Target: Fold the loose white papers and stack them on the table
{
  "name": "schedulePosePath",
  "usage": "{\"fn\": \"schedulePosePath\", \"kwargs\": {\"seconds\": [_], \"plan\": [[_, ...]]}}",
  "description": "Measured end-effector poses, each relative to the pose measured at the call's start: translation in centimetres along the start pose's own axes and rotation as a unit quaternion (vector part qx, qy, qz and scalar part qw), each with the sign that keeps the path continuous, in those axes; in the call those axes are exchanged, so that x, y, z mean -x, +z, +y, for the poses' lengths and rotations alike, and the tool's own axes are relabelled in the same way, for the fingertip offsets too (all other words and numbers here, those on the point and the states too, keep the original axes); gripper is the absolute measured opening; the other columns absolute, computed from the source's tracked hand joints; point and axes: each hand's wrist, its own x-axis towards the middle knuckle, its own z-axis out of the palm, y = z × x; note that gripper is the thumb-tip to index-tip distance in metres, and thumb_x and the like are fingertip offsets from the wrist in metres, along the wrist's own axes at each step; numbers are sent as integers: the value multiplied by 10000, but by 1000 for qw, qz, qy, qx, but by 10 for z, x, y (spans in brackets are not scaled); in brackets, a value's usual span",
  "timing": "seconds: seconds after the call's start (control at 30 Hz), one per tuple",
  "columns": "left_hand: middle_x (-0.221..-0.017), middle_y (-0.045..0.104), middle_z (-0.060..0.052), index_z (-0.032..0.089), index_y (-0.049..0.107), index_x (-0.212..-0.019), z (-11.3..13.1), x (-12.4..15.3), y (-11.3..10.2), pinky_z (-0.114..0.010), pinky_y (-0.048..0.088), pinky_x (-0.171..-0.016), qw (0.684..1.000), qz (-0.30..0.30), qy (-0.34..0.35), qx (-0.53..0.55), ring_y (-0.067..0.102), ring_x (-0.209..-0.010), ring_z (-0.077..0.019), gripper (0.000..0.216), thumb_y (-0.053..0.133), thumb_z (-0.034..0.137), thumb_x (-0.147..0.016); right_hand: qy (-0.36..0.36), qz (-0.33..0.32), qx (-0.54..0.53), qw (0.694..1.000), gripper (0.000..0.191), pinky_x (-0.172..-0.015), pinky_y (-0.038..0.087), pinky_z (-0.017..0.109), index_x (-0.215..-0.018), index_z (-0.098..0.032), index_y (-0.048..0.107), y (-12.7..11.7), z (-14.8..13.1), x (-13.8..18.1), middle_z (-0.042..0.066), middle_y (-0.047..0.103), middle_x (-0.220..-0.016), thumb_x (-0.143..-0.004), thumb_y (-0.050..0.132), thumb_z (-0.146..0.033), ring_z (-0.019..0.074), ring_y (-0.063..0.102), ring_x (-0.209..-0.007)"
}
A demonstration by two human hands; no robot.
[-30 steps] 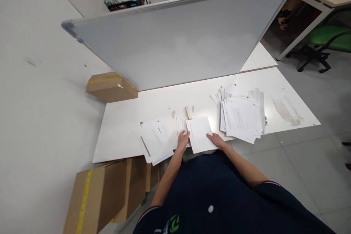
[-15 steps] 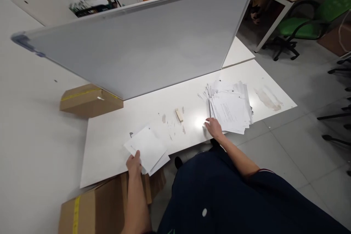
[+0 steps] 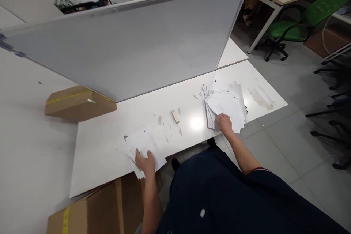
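Note:
My left hand (image 3: 146, 161) is over a small stack of white paper (image 3: 142, 140) at the left front edge of the table, thumb and fingers spread apart. The sheets there are slightly blurred, and some overhang the edge. On the right lies a larger, untidy pile of printed papers (image 3: 229, 98) with uneven edges. At its near left corner my right hand (image 3: 225, 122) pinches a sheet of paper (image 3: 216, 109), whose edge is lifted and curled. Between the two stacks lies a small cream-coloured block (image 3: 175, 116), its kind unclear.
A large whiteboard (image 3: 142, 44) stands along the table's back edge. The white table (image 3: 95, 150) has stained, peeling patches. A cardboard box (image 3: 79, 104) sits behind its left end, another large box (image 3: 104, 208) below the front left. A green chair (image 3: 290, 29) stands far right.
My left hand has moved right across the small stack, and its fingers have spread off the sheets. My right hand has shifted right from the bare table onto the large pile and lifted a sheet's corner.

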Motion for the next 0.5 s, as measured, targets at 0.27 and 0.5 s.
{"fn": "schedulePosePath", "kwargs": {"seconds": [0.27,0.5], "plan": [[-1168,490,-109,192,370,-1252,58,32,9,-368,284,-968,982,-123,56,135,409,-1127,-224,524,498,288,-753,-1,11,-189,982,275,-619,362,269,-781,-153,587,-52,-19,18,80,592,-749,-833,376,-322,177,515,-682],[-1088,558,-113,200,450,-1193,130,57,15,-286,408,-832,816,-404,-96,402,528,-994,-189,508,557,392,-735,-16,-37,-523,851,301,-525,337,217,-647,-163,558,-85,-71,41,-16,487,-575,-698,530,-458,106,425,-561]]}}
